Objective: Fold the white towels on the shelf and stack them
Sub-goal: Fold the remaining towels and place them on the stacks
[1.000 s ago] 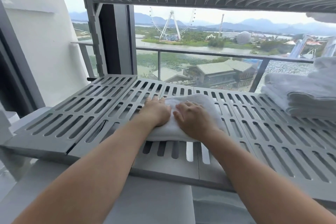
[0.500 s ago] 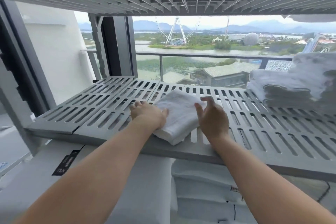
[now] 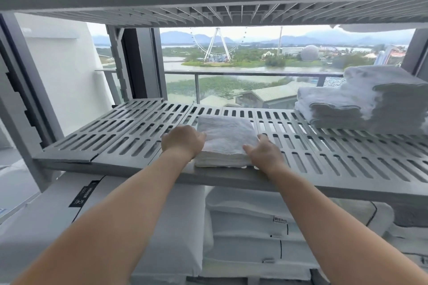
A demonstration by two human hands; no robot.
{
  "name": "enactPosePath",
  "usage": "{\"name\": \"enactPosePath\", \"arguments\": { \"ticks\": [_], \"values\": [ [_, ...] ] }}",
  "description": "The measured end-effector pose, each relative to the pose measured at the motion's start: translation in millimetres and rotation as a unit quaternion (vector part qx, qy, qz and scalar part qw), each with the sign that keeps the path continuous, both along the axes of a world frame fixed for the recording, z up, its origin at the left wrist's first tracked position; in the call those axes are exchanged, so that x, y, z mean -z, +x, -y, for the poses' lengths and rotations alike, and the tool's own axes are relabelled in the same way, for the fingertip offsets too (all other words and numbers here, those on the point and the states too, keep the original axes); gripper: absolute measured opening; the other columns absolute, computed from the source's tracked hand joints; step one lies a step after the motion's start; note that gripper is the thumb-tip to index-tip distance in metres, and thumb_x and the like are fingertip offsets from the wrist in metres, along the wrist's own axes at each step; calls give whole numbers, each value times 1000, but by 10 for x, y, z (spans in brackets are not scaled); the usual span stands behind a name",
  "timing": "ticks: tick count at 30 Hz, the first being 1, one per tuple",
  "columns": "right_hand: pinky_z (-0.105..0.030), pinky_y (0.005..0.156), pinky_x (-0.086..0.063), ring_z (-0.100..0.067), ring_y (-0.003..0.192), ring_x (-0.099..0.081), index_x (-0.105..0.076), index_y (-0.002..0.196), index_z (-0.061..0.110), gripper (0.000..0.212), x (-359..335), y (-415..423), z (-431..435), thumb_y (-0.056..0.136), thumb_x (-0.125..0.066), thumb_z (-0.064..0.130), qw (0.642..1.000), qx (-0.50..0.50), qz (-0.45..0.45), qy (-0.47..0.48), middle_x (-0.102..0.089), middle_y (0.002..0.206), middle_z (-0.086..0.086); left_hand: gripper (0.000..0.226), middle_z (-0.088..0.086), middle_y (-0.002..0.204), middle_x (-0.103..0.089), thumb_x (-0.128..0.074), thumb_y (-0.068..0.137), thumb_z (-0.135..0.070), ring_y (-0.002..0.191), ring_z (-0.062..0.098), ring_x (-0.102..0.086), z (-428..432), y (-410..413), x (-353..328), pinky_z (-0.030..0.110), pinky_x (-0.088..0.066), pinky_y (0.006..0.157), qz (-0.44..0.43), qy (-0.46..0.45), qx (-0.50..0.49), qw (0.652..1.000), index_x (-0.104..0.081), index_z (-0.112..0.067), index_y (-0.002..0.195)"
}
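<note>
We see a grey slatted shelf running across the whole view, with the ribbed underside of an upper shelf above it and white bedding packed into the space below. At the far right of the slatted shelf sits a stack of folded white towels, well apart from the hands. Near the middle, right at the front edge, lies a single folded white towel, flat and squared, with its layered edge facing us. The left hand is set against the towel's left side with its back towards us. Its fingers bend down out of sight, so we cannot tell whether it grasps the cloth or only rests there. The right hand is released, with its thumb touching the towel's near right corner and its straight fingers lying along the right edge.
</note>
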State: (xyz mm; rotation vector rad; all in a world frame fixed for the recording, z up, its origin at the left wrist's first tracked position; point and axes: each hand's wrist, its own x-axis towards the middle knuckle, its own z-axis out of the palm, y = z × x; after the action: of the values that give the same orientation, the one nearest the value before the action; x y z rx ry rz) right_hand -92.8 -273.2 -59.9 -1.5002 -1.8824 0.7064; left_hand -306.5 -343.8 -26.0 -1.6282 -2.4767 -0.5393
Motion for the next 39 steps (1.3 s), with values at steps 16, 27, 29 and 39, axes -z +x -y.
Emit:
{"name": "enactPosePath", "arguments": {
  "ticks": [16,27,29,39],
  "values": [
    [-41,93,-42,-35,118,-52,-46,140,21,44,176,-300,-78,97,-39,24,996,46,36,69,-63,122,-16,68,25,163,-18,-33,103,-53,150,42,-20,-318,74,205,55,-20,121,153,-129,121,972,-9,-29,162],
    [-25,92,-38,-11,116,-56,-55,130,31,45,130,-189,8,86,-63,23,989,52,-89,102,-60,128,13,89,24,151,-36,-60,88,-63,137,39,-42,-395,149,313,51,-42,110,132,-3,205,970,-26,-21,158],
    [-27,95,-38,-6,115,-52,-54,132,29,48,128,-187,37,86,-68,37,986,62,-89,125,-59,130,14,88,22,152,-36,-61,87,-63,138,38,-42,-417,171,311,51,-42,110,123,11,220,968,-26,-23,158],
    [-18,99,-35,-16,123,-54,-56,133,18,52,89,112,153,84,-74,16,976,97,-65,185,-61,131,4,79,17,144,-42,-71,88,-39,134,36,-46,-502,468,167,44,-39,113,147,43,277,949,-34,-23,156]
  ]
}}
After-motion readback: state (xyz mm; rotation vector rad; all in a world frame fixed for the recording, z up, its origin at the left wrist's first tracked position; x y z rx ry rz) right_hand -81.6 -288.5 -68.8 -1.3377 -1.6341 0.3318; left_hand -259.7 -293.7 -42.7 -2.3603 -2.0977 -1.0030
